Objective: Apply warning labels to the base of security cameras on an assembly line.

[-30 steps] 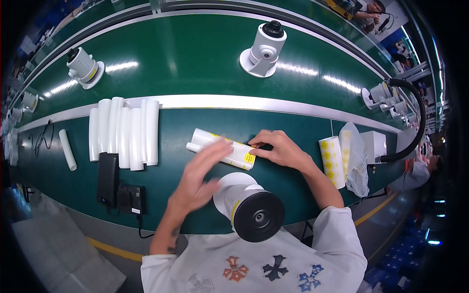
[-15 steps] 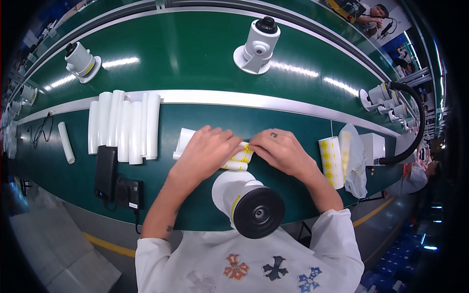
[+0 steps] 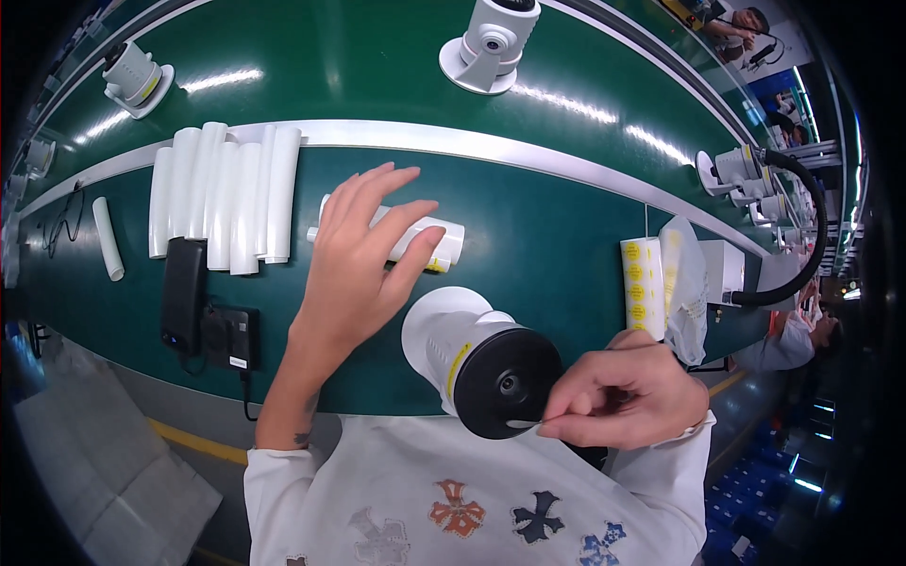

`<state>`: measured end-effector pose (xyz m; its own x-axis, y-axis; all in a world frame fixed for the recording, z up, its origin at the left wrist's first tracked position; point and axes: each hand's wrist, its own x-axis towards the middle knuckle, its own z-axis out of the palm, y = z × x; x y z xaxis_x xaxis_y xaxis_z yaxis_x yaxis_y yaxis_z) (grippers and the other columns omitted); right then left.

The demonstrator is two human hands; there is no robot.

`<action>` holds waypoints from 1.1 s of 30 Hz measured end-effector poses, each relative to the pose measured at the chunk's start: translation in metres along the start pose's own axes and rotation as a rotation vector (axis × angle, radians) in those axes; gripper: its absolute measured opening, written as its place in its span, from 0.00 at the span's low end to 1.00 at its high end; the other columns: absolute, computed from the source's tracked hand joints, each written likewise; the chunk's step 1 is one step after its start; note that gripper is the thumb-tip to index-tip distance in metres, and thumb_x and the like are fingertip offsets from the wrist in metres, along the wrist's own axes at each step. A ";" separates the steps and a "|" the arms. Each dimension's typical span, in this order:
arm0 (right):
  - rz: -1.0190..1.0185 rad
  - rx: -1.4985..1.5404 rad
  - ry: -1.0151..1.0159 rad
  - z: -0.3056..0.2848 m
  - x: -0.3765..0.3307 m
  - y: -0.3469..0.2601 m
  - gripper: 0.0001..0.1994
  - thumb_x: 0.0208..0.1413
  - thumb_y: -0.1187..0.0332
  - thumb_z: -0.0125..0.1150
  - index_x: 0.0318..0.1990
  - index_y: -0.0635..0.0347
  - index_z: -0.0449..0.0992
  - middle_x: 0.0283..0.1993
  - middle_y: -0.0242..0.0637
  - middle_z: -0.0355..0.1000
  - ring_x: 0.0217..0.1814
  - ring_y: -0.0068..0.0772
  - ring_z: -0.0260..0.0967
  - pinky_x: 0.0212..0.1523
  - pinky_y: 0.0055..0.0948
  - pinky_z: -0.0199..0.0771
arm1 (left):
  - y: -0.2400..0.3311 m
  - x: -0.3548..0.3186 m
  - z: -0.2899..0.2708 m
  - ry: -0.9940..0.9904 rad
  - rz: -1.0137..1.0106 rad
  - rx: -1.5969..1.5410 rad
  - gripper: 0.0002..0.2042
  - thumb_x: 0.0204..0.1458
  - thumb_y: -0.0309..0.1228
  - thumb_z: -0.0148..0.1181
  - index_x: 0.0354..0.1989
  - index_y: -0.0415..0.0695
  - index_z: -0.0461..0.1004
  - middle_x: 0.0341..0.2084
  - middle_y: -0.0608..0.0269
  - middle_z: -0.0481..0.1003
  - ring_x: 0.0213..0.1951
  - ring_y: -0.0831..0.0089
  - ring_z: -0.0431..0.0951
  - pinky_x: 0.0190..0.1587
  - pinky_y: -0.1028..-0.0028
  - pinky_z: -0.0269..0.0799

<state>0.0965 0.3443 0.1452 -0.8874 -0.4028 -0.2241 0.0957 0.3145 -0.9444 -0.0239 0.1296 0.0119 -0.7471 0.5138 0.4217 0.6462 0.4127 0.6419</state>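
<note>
A white camera unit with a black round face [image 3: 483, 363] lies on its side at the near edge of the green bench [image 3: 566, 217], its dark lens end turned toward the person and reaching past the bench edge over the white shirt [image 3: 453, 500]. The right hand [image 3: 625, 389] sits just beside that black face, thumb and forefinger pinched shut on a small pale film or sticker [image 3: 525, 424] at the lower rim of the disc; the other fingers are curled in. The left hand [image 3: 354, 259] lies flat and open, fingers spread, pressing down on a white tube with a yellow label [image 3: 436, 243] that rests just beyond the camera unit; it grasps nothing, only covers the tube. To the left, a row of white tubes [image 3: 226, 198] lies side by side against the pale strip [image 3: 528, 156] that divides bench from conveyor, with a single white tube [image 3: 107, 238] apart at the far left. Near the bench's front edge sit a black device [image 3: 182, 294] and a black adapter [image 3: 229, 337], touching each other. To the right, a roll of yellow stickers [image 3: 642, 288] stands beside a crumpled clear bag [image 3: 684, 283] and a white box [image 3: 727, 274]. Bare green surface lies between the tube row and the left hand, and between the labelled tube and the sticker roll. Beyond the strip, two white cameras [image 3: 491, 42] [image 3: 137, 75] stand well apart on the belt.
</note>
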 end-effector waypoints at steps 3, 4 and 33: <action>0.056 -0.048 -0.068 0.008 0.005 0.007 0.05 0.51 0.75 0.68 0.31 0.63 0.76 0.12 0.26 0.60 0.11 0.17 0.55 0.14 0.21 0.50 | 0.016 -0.005 -0.013 0.049 0.043 -0.136 0.09 0.51 0.29 0.62 0.39 0.40 0.79 0.49 0.52 0.74 0.54 0.51 0.72 0.58 0.55 0.63; 0.060 -0.123 0.005 0.011 0.005 0.011 0.05 0.51 0.74 0.67 0.31 0.63 0.76 0.11 0.27 0.60 0.11 0.18 0.56 0.14 0.22 0.51 | 0.021 -0.007 -0.018 0.040 0.045 -0.206 0.08 0.52 0.28 0.60 0.38 0.39 0.79 0.48 0.50 0.74 0.55 0.51 0.72 0.60 0.55 0.62; -0.128 -0.277 0.252 0.028 0.001 0.032 0.06 0.48 0.77 0.70 0.29 0.65 0.76 0.12 0.26 0.64 0.12 0.15 0.61 0.14 0.18 0.55 | 0.055 -0.049 -0.023 -0.059 0.210 -0.466 0.08 0.43 0.29 0.68 0.33 0.44 0.81 0.38 0.52 0.79 0.42 0.56 0.80 0.52 0.50 0.69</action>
<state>0.1114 0.3297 0.1080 -0.9705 -0.2409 -0.0103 -0.1175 0.5098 -0.8523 0.0443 0.1101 0.0413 -0.5902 0.5967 0.5438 0.6331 -0.0758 0.7704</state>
